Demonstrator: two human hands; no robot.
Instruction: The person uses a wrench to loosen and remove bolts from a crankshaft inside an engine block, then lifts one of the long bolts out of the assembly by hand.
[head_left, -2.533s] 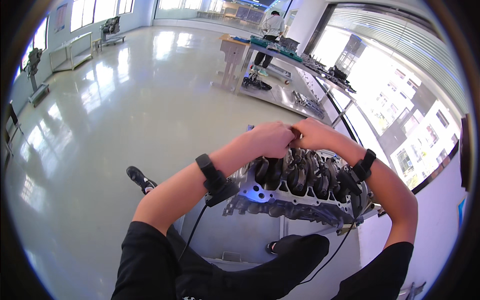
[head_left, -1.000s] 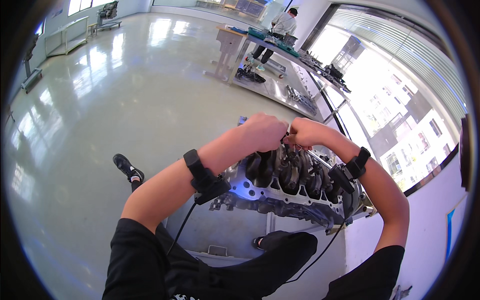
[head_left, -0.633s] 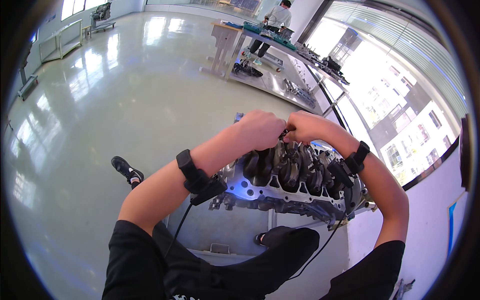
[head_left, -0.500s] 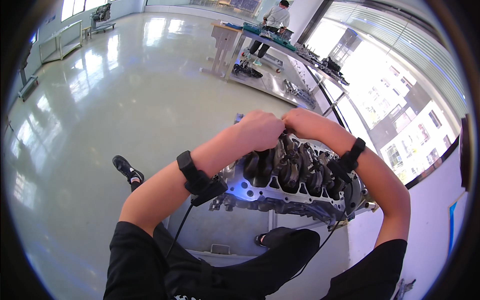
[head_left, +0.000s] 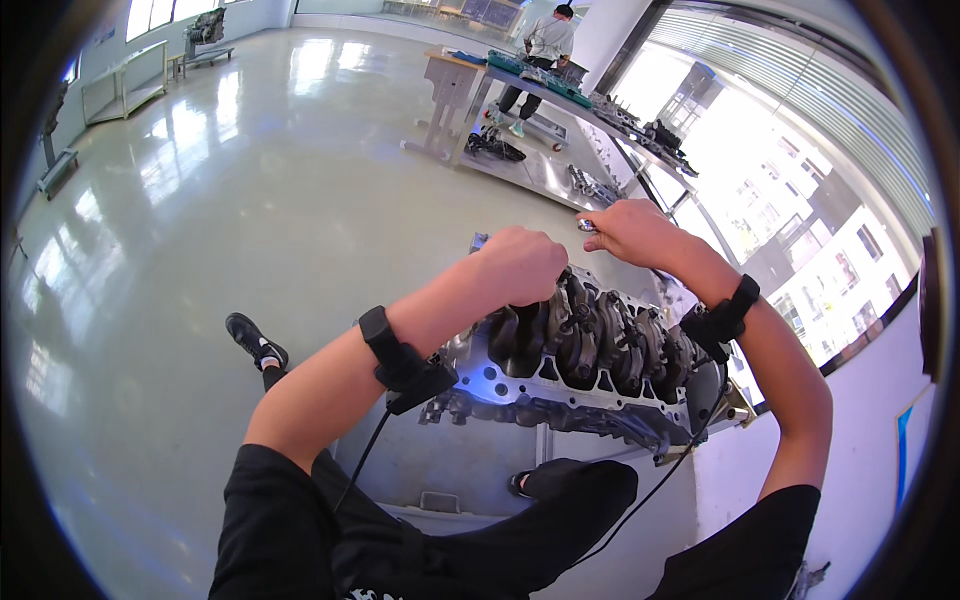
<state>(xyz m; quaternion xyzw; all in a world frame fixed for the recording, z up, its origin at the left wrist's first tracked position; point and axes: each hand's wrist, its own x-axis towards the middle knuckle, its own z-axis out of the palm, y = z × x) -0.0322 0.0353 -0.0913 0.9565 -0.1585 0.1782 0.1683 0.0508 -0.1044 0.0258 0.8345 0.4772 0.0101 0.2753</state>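
Note:
An engine block point(head_left: 540, 388) lies before me with its crankshaft point(head_left: 580, 340) showing along the open top. My left hand point(head_left: 525, 265) is closed in a fist above the block's far left part. Whatever is inside that fist is hidden. Just right of it and higher, apart from the block, my right hand point(head_left: 632, 232) has its fingers curled round a shiny metal piece point(head_left: 586, 226) with a rounded end. The rest of that piece is covered by my fingers, so its kind cannot be made out.
Beyond the block stands a workbench point(head_left: 540, 172) with metal parts on top and on its lower shelf. Another person point(head_left: 549, 40) stands behind it. Windows point(head_left: 800, 200) run along the right. Cables point(head_left: 360, 460) hang from my wrist straps. My shoe point(head_left: 255, 340) is at left.
My right hand has drawn away from my left, to the right and slightly upward, and the shiny metal piece now shows in it. My left fist has stayed nearly in place.

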